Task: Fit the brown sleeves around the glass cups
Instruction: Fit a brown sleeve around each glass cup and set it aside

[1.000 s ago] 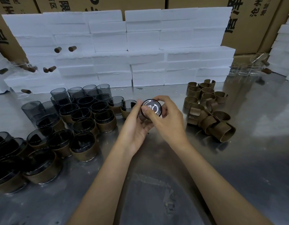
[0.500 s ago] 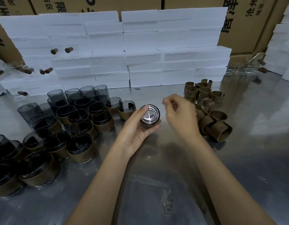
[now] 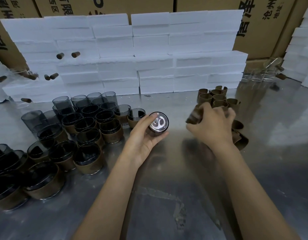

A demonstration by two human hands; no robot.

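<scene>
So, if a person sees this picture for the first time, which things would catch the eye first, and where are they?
Probably the two bare arms reaching in from below: the left hand grips a dark glass cup at the centre, and the right hand, blurred, holds a brown sleeve. Next, the crowd of dark cups on the left of the metal table, many already sleeved, and the wall of white foam blocks behind.

Dim overhead light, glare on steel table (wide-angle bowing), right hand motion-blurred
</scene>
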